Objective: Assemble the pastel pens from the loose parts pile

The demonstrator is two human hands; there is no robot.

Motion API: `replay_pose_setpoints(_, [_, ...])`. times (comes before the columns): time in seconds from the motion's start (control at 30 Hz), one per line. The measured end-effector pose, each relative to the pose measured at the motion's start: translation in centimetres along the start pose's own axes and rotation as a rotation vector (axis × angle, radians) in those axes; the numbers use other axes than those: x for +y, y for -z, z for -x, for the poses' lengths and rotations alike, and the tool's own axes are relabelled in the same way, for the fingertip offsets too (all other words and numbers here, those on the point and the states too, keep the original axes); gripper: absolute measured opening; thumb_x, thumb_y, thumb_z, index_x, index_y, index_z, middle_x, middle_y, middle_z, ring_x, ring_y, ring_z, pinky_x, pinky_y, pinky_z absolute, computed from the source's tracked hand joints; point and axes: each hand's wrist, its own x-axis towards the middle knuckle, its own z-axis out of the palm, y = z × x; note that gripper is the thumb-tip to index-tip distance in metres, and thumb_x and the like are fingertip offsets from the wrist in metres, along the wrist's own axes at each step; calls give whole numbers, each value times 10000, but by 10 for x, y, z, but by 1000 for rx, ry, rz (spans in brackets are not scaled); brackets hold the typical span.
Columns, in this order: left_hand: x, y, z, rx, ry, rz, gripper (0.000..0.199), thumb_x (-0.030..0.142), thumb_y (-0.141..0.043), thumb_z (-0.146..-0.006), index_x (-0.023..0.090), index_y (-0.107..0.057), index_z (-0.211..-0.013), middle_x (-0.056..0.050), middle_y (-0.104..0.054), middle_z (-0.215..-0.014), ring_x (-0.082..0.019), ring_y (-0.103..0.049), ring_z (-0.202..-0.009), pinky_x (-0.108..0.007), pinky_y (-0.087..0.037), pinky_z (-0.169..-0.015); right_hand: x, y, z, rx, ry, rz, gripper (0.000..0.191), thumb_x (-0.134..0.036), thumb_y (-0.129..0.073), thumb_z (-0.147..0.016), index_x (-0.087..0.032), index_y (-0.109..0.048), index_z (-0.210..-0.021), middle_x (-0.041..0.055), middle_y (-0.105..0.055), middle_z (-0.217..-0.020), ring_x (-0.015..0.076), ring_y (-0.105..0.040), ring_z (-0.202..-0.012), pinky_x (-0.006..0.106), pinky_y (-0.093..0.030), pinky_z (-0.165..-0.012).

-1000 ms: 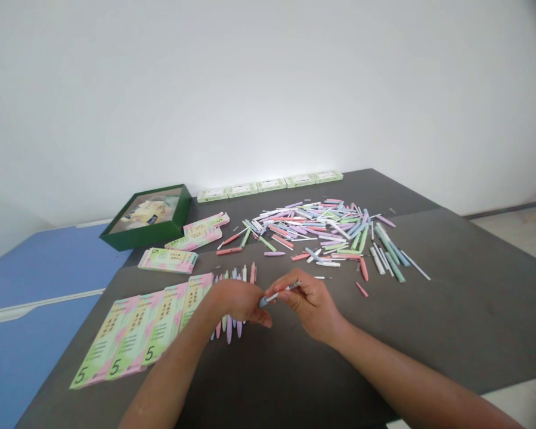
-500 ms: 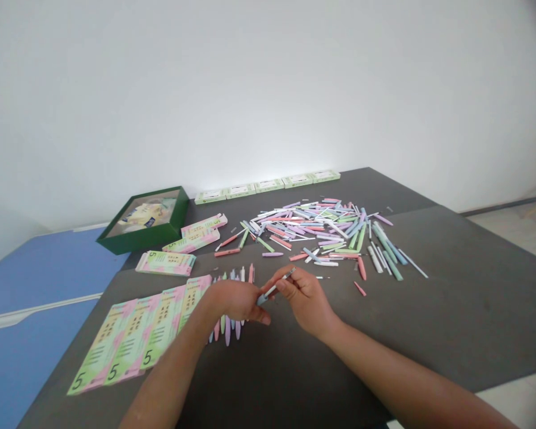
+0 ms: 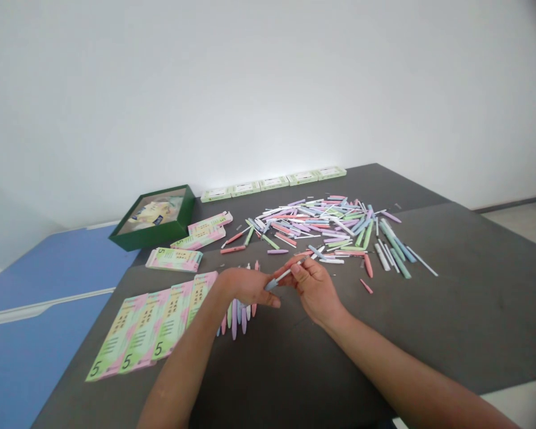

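Our right hand [image 3: 316, 293] pinches a slim plastic pen [image 3: 284, 275] over the table [image 3: 473, 310], our left hand [image 3: 247, 287] curled just beside its blue end; it looks light, stiff and slippery, best held mid-barrel.

It was a bare packing room, with a white wall [image 3: 268, 89] beyond the left hand [image 3: 245, 287], a dark worktable [image 3: 451, 310] beneath it and flat printed cartons [image 3: 151, 330] beside it.

Head-worn view, forward and down

left hand [image 3: 245, 287] palm down, reaching across, right hand [image 3: 315, 291] pinching, hands nearly meeting
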Motion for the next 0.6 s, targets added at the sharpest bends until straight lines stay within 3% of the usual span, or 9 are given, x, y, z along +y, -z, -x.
replay_pose_setpoints(0.2, [1,2,1,-36,-19,9,249,398,-517,-823,170,-613,-854,9,-666,-702,-161,-588,-660,-219,-413,-600,-2,1,1,-41,-37,-63,121,-292,-579,-800,-172,-584,-821,33,-668,-721,150,-629,-639,315,-517,-644])
replay_pose_setpoints(0.6, [3,4,2,-53,-24,41,266,385,-540,-822,195,-599,-999,12,-682,-808,-163,-605,-739,-231,-420,-692,0,9,5,-63,-7,88,142,-319,-594,-787,-202,-626,-860,18,-639,-754,156,-606,-703,324,-490,-714])
